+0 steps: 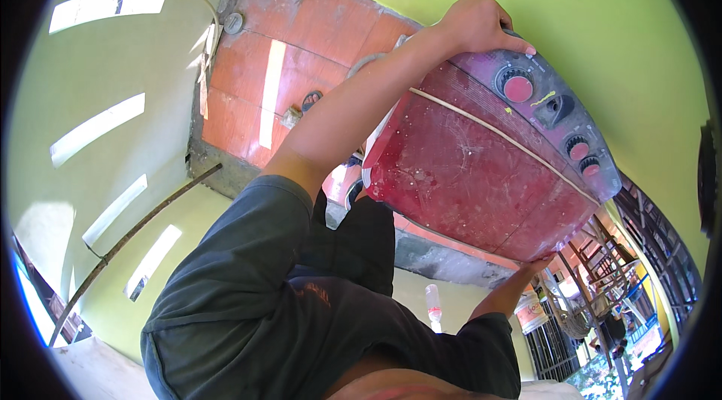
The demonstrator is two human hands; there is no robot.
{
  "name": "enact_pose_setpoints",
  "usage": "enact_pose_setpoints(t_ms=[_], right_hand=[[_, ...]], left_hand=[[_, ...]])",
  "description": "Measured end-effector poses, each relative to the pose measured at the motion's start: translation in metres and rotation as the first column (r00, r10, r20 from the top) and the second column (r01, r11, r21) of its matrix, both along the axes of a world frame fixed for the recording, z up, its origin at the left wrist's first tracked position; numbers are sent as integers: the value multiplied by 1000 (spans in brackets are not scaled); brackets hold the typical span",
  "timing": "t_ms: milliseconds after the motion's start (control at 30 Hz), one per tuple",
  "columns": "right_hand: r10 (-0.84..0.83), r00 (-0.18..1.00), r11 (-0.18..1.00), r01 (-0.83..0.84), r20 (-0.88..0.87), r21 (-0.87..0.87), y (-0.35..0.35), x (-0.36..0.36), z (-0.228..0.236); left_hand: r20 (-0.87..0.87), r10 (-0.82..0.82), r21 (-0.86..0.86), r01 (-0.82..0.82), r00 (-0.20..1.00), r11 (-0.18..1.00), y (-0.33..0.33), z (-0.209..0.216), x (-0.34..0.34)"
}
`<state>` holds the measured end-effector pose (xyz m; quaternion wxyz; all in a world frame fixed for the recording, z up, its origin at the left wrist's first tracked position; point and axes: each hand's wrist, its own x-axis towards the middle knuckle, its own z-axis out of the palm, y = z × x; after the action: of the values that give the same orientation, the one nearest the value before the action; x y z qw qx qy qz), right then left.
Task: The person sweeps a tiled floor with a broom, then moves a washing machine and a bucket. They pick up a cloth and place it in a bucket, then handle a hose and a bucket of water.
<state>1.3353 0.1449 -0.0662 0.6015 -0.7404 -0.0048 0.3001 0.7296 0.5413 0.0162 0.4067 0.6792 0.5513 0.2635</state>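
Observation:
A washing machine (481,167) with a worn dark-red lid and a grey control panel (556,110) is right in front of me, turned at an angle. Round knobs with pink-red caps sit along the panel, and a pale cord or strip (489,125) crosses the lid. My left hand (481,24) is closed over the panel's far end, thumb on top, other fingers behind the edge. At the near right corner, my right hand (540,265) grips the machine's side; its fingers are mostly hidden. The machine's lower body is mostly out of sight.
Orange floor tiles (331,20) carry a round drain cover (233,22). A sandalled foot (310,101) shows beyond my left forearm. A green wall (632,24) rises close behind the machine. A plastic bottle (434,306), a white bucket (530,313) and a stick (150,234) are around me.

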Motion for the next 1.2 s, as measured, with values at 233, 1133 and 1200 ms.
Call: enact_pose_setpoints(t_ms=[233, 1133, 1200], right_hand=[[20, 998, 1000, -19, 57, -10, -18, -30, 2], [-143, 988, 933, 152, -51, 327, -24, -5, -26], [-118, 992, 939, 124, -38, 321, -16, 0, -26]], left_hand=[[-15, -35, 21, 35, 999, 999, 10, -5, 6], [0, -53, -31, 53, 999, 998, -1, 18, 20], [2, -41, -24, 41, 999, 999, -3, 20, 18]])
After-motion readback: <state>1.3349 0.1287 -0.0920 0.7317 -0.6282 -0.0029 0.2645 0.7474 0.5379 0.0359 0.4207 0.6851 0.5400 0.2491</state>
